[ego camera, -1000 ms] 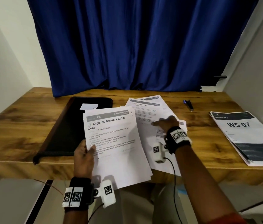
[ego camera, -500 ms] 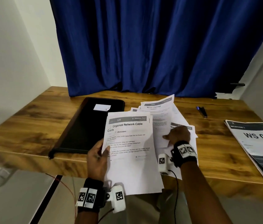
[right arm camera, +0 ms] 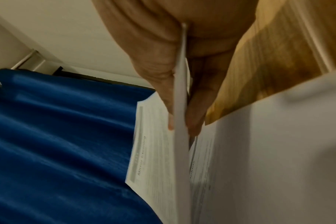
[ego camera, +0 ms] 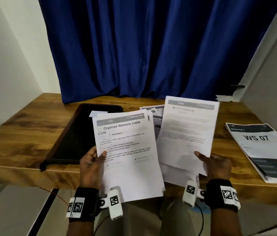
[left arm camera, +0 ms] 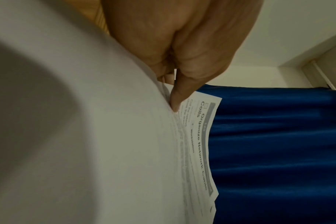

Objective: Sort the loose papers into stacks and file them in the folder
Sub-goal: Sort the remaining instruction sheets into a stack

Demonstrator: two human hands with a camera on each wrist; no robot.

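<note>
My left hand [ego camera: 92,158] pinches a small stack of white sheets headed "Organize Network Cable Coils" [ego camera: 127,155] at its left edge, thumb on top; the same stack [left arm camera: 197,136] fills the left wrist view. My right hand [ego camera: 212,163] pinches a sheet headed "Mirror Cleaning" [ego camera: 188,132] at its lower right edge and holds it raised above the desk; this sheet [right arm camera: 153,151] is clamped between thumb and fingers. More loose papers [ego camera: 154,114] lie on the desk behind and under both held sheets. The black folder [ego camera: 76,135] lies closed at the left.
The wooden desk [ego camera: 23,133] has its front edge just before my wrists. A thick stack marked "WS 07" [ego camera: 260,149] lies at the right. A small white slip [ego camera: 95,113] sits on the folder. A blue curtain [ego camera: 151,48] hangs behind; white walls close both sides.
My right hand has picked the "Mirror Cleaning" sheet off the loose pile and raised it toward me. The left hand keeps its hold on its stack. The head view has shifted.
</note>
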